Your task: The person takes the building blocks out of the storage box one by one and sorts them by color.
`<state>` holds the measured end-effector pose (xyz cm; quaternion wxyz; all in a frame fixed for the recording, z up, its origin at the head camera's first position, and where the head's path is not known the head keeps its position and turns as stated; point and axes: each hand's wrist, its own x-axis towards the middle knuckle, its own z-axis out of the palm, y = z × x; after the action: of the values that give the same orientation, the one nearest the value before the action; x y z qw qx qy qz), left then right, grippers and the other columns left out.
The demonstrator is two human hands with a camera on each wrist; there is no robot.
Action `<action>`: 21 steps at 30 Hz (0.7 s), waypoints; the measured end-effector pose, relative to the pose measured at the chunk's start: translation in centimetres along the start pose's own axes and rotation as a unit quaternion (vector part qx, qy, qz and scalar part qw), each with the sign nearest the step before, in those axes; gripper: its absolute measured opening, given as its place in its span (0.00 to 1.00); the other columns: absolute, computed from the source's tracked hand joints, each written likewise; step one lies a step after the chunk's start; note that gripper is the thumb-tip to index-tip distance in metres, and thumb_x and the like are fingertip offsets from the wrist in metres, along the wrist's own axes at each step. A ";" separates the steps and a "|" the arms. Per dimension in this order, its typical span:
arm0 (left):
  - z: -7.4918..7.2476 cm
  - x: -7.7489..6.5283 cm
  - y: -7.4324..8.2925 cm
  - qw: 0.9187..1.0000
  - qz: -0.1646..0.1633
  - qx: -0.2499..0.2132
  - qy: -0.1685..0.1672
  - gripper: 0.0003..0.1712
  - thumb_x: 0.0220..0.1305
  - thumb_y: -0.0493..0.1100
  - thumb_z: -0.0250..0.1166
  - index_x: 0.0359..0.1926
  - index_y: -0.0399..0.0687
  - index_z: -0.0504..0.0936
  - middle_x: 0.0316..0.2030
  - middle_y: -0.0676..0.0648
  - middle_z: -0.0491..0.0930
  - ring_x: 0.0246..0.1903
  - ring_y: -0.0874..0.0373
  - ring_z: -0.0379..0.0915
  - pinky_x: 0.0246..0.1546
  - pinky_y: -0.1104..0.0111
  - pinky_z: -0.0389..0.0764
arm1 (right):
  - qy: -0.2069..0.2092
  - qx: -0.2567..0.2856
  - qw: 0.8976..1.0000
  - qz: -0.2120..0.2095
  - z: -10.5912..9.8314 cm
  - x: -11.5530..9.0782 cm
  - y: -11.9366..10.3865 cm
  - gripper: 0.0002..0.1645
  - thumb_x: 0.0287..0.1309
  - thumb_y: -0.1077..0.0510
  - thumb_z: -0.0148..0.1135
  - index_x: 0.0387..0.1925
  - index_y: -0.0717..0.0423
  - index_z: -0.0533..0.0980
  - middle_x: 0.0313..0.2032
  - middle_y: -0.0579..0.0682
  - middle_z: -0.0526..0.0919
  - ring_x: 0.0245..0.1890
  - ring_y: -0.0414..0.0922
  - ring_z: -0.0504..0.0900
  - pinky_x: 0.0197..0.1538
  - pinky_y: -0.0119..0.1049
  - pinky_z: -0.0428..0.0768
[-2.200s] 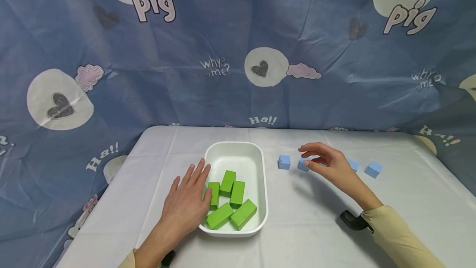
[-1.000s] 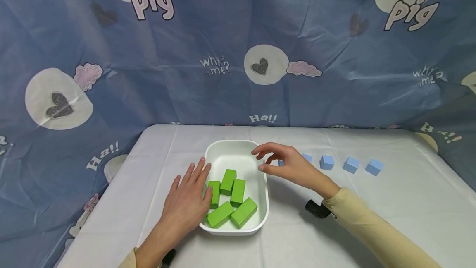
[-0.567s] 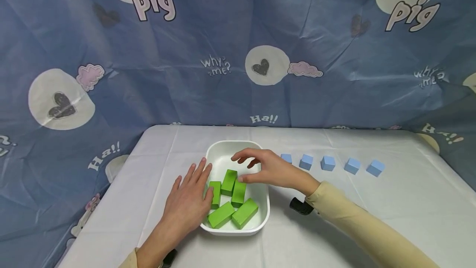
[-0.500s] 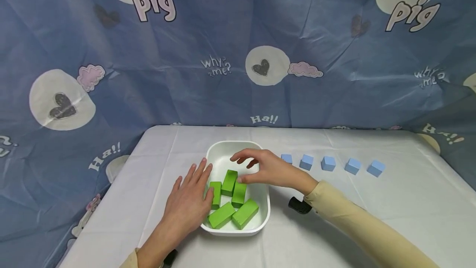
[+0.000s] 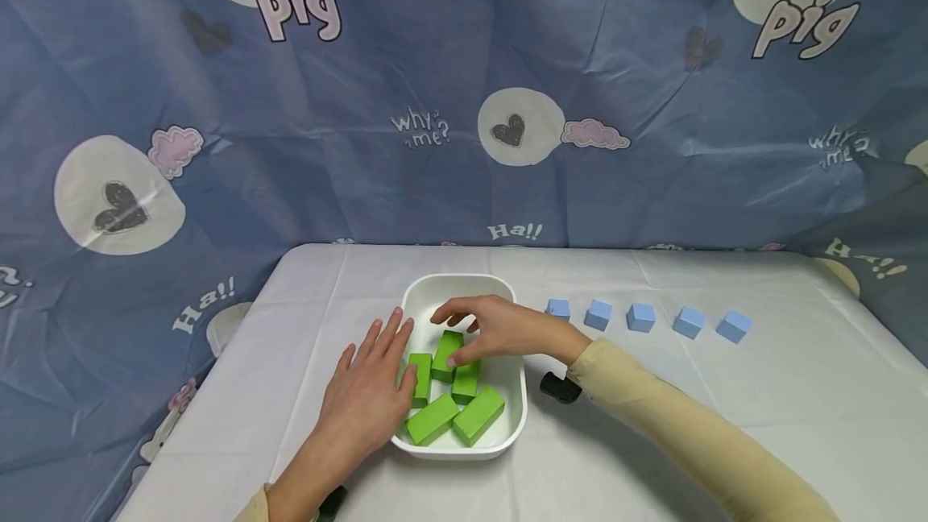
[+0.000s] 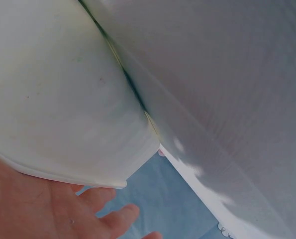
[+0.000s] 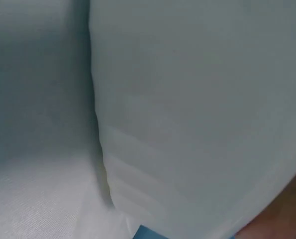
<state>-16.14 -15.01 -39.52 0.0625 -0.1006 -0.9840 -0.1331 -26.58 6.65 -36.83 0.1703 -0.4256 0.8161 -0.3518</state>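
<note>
A white tray (image 5: 458,452) holds several green rectangular blocks. Along its left rim lies my left hand (image 5: 366,397), fingers straight and spread, thumb over the inside edge beside a green block (image 5: 420,383). My right hand (image 5: 500,327) reaches over the right rim, thumb and fingers curved but well apart, with nothing gripped. Its thumb overlaps two green blocks, the rear one (image 5: 441,366) and the one to its right (image 5: 466,389). Two more, a front left block (image 5: 432,420) and a front right block (image 5: 479,416), lie at the near end. Both wrist views mostly show the tray's outer wall (image 6: 73,99).
To the tray's right, several light blue cubes (image 5: 640,317) stand in a spaced row on the white-covered table (image 5: 616,466). A blue patterned cloth (image 5: 406,192) hangs behind the table. A black wrist device (image 5: 560,387) sits under the right sleeve.
My right hand has moved left from above the blue cubes, across the rim and over the green blocks, dipping slightly lately. The left hand and the blocks have stayed put.
</note>
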 end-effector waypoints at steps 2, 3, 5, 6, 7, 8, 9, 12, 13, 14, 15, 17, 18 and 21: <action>0.0 0.0 0.0 1.000 0.000 0.000 0.000 0.34 0.73 0.52 0.51 0.75 0.48 0.59 0.76 0.49 0.49 0.74 0.45 0.46 0.66 0.40 0.54 | -0.011 -0.004 1.000 0.009 0.1 0.3 0.0 0.36 0.54 0.52 0.74 0.63 0.55 0.73 0.58 0.47 0.79 0.58 0.45 0.75 0.58 0.41 0.76; 0.0 0.0 0.0 1.000 0.000 -0.001 0.001 0.34 0.73 0.51 0.51 0.75 0.48 0.59 0.76 0.49 0.49 0.74 0.45 0.46 0.66 0.40 0.54 | -0.015 -0.006 1.000 0.013 0.1 0.4 0.0 0.36 0.53 0.52 0.74 0.63 0.54 0.73 0.58 0.47 0.79 0.58 0.44 0.75 0.58 0.40 0.76; 0.0 0.0 0.0 1.000 -0.001 -0.001 0.001 0.34 0.73 0.51 0.51 0.75 0.48 0.59 0.76 0.49 0.49 0.74 0.45 0.46 0.66 0.40 0.54 | -0.024 -0.012 0.999 0.024 0.2 0.7 0.1 0.36 0.53 0.52 0.74 0.63 0.53 0.73 0.57 0.46 0.79 0.58 0.43 0.75 0.57 0.37 0.76; 0.0 0.0 0.0 1.000 -0.001 -0.001 0.001 0.34 0.73 0.51 0.52 0.75 0.48 0.59 0.76 0.49 0.49 0.74 0.45 0.46 0.66 0.40 0.54 | -0.029 -0.014 0.999 0.028 0.3 0.8 0.2 0.36 0.52 0.52 0.74 0.62 0.53 0.73 0.57 0.45 0.79 0.57 0.43 0.76 0.57 0.36 0.75; 0.0 0.0 0.0 1.000 -0.002 -0.001 0.000 0.34 0.73 0.51 0.52 0.75 0.48 0.59 0.76 0.49 0.49 0.74 0.45 0.46 0.66 0.40 0.54 | -0.033 -0.016 0.999 0.032 0.3 0.9 0.2 0.36 0.52 0.52 0.75 0.62 0.52 0.73 0.57 0.45 0.79 0.57 0.43 0.76 0.57 0.35 0.76; 0.0 0.0 0.0 1.000 -0.003 -0.002 -0.001 0.34 0.73 0.51 0.52 0.76 0.48 0.59 0.76 0.49 0.49 0.74 0.45 0.46 0.66 0.40 0.53 | -0.036 -0.017 0.999 0.036 0.3 1.1 0.3 0.36 0.51 0.52 0.75 0.62 0.52 0.74 0.56 0.45 0.79 0.56 0.42 0.76 0.56 0.34 0.76; 0.0 0.0 0.0 1.000 -0.004 -0.002 -0.002 0.34 0.73 0.51 0.51 0.76 0.48 0.59 0.76 0.49 0.49 0.74 0.45 0.45 0.66 0.40 0.53 | -0.039 -0.020 0.998 0.039 0.4 1.2 0.4 0.35 0.51 0.52 0.76 0.61 0.51 0.74 0.56 0.44 0.79 0.56 0.42 0.76 0.56 0.33 0.76; 0.0 0.0 0.0 1.000 -0.007 -0.005 -0.005 0.34 0.73 0.51 0.51 0.76 0.49 0.58 0.76 0.49 0.49 0.74 0.45 0.45 0.66 0.40 0.53 | -0.046 -0.030 0.998 0.043 0.5 1.6 0.5 0.35 0.50 0.52 0.77 0.60 0.52 0.75 0.55 0.45 0.80 0.55 0.42 0.77 0.55 0.33 0.76; 0.0 0.0 0.0 1.000 -0.008 -0.005 -0.006 0.34 0.73 0.51 0.51 0.76 0.49 0.58 0.76 0.49 0.49 0.74 0.45 0.45 0.66 0.40 0.53 | -0.049 -0.035 0.997 0.043 0.5 1.8 0.5 0.35 0.50 0.52 0.77 0.59 0.52 0.75 0.55 0.45 0.80 0.55 0.42 0.78 0.55 0.33 0.76; 0.0 0.0 0.0 1.000 -0.008 -0.006 -0.005 0.34 0.73 0.51 0.51 0.76 0.48 0.58 0.76 0.49 0.49 0.74 0.45 0.45 0.66 0.40 0.53 | -0.052 -0.041 0.997 0.045 0.6 1.9 0.5 0.35 0.49 0.52 0.77 0.59 0.52 0.75 0.55 0.45 0.80 0.54 0.42 0.78 0.55 0.33 0.76; 0.0 0.0 0.1 1.000 -0.009 -0.006 -0.005 0.34 0.73 0.51 0.51 0.76 0.49 0.58 0.76 0.49 0.49 0.74 0.45 0.45 0.66 0.40 0.53 | -0.054 -0.048 0.996 0.047 0.7 2.0 0.4 0.35 0.49 0.51 0.77 0.59 0.53 0.75 0.55 0.46 0.80 0.54 0.42 0.78 0.56 0.33 0.75; 0.0 0.0 0.1 1.000 -0.008 -0.007 -0.004 0.34 0.73 0.51 0.51 0.76 0.48 0.58 0.76 0.50 0.48 0.74 0.45 0.45 0.66 0.40 0.54 | -0.054 -0.066 0.995 0.053 0.8 2.1 0.4 0.36 0.48 0.49 0.78 0.59 0.54 0.75 0.55 0.46 0.79 0.52 0.43 0.78 0.56 0.33 0.74; 0.0 0.0 0.1 1.000 -0.008 -0.007 -0.003 0.34 0.73 0.51 0.51 0.76 0.48 0.58 0.76 0.50 0.48 0.74 0.45 0.45 0.66 0.40 0.54 | -0.053 -0.075 0.994 0.056 0.9 2.1 0.3 0.37 0.48 0.48 0.78 0.59 0.54 0.75 0.55 0.46 0.79 0.52 0.43 0.78 0.56 0.33 0.74; 0.0 0.0 0.1 1.000 -0.008 -0.009 -0.002 0.34 0.73 0.51 0.51 0.76 0.48 0.58 0.76 0.49 0.49 0.74 0.45 0.45 0.66 0.40 0.54 | -0.046 -0.098 0.992 0.065 1.1 2.1 0.1 0.39 0.45 0.46 0.79 0.58 0.55 0.74 0.53 0.46 0.79 0.50 0.42 0.78 0.55 0.33 0.74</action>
<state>-16.14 -14.92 -39.52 0.0581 -0.0933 -0.9837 -0.1422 -27.27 4.54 -37.63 0.1876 -0.4016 0.8642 -0.2382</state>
